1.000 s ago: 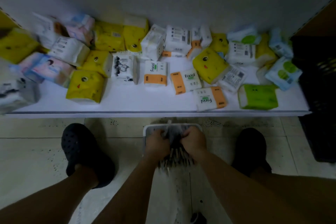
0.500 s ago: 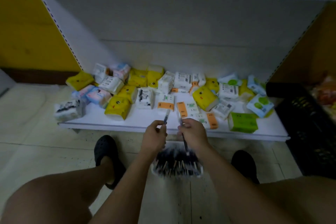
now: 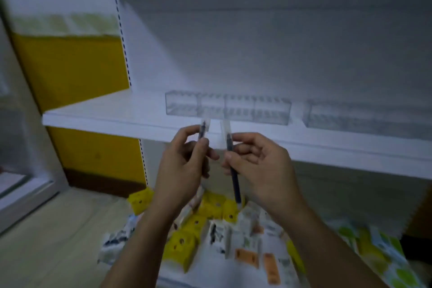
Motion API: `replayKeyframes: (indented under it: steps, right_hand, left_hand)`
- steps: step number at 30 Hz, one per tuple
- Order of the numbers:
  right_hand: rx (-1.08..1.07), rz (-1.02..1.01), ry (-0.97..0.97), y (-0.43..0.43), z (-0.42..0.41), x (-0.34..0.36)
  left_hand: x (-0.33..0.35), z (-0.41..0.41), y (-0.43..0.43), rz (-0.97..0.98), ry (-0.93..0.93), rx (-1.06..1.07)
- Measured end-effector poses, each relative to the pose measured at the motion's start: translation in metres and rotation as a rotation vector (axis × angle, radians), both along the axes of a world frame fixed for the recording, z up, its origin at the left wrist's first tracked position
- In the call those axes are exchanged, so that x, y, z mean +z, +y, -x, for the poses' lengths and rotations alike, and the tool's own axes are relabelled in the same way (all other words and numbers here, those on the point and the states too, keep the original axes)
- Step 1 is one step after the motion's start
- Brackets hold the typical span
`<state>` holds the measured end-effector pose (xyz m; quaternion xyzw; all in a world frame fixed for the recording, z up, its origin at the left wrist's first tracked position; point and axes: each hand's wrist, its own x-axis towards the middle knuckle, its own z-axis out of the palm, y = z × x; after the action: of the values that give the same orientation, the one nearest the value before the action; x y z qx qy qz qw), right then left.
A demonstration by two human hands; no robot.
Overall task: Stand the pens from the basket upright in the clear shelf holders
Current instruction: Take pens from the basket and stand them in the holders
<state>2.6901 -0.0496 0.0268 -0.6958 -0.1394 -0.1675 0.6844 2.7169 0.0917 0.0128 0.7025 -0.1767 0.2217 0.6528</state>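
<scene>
My left hand (image 3: 182, 161) holds a dark pen (image 3: 202, 131) with a clear cap, nearly upright, its tip above my fingers. My right hand (image 3: 259, 166) pinches a second dark pen (image 3: 233, 177), also with a clear cap on top, its lower end hanging down past my palm. Both hands are raised just in front of the white shelf (image 3: 121, 114). A clear holder (image 3: 228, 107) with several compartments stands on that shelf just beyond the pens, and another clear holder (image 3: 364, 114) stands to its right. The basket is out of view.
Below my arms, a lower shelf carries several tissue packs (image 3: 184, 248) in yellow, white, orange and green. A yellow side panel (image 3: 77, 68) bounds the shelf unit on the left. The tiled floor (image 3: 46, 241) lies at the lower left.
Both hands rose from the basket on the floor, each with one pen, up to the upper shelf. My view swung upward, so the basket and my feet left the frame.
</scene>
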Motion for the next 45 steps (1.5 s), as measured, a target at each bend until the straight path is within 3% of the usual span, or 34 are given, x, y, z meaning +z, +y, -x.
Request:
replayKeyframes:
  steps: [7, 14, 18, 25, 33, 40, 45]
  right_hand:
    - [-0.056, 0.062, -0.17, 0.02, -0.086, 0.08]
    - [-0.118, 0.142, -0.27, 0.04, -0.151, 0.116]
    - [-0.178, 0.176, -0.349, 0.047, -0.171, 0.122]
    - [-0.262, 0.254, -0.36, 0.061, -0.206, 0.127]
    - [-0.303, 0.357, -0.387, 0.081, -0.243, 0.126]
    - [-0.337, 0.265, -0.387, 0.073, -0.244, 0.115]
    - [-0.294, 0.316, -0.374, 0.075, -0.241, 0.105]
  left_hand:
    - [0.075, -0.082, 0.016, 0.123, -0.032, -0.077]
    - [0.113, -0.136, 0.039, 0.086, -0.071, -0.023]
    - [0.124, -0.155, 0.051, 0.104, -0.098, -0.008]
    - [0.127, -0.195, 0.071, -0.034, -0.165, 0.046]
    - [0.126, -0.233, 0.087, 0.0, -0.194, -0.008]
    - [0.12, -0.241, 0.092, 0.053, -0.213, -0.115]
    - [0.116, -0.246, 0.096, 0.002, -0.288, -0.029]
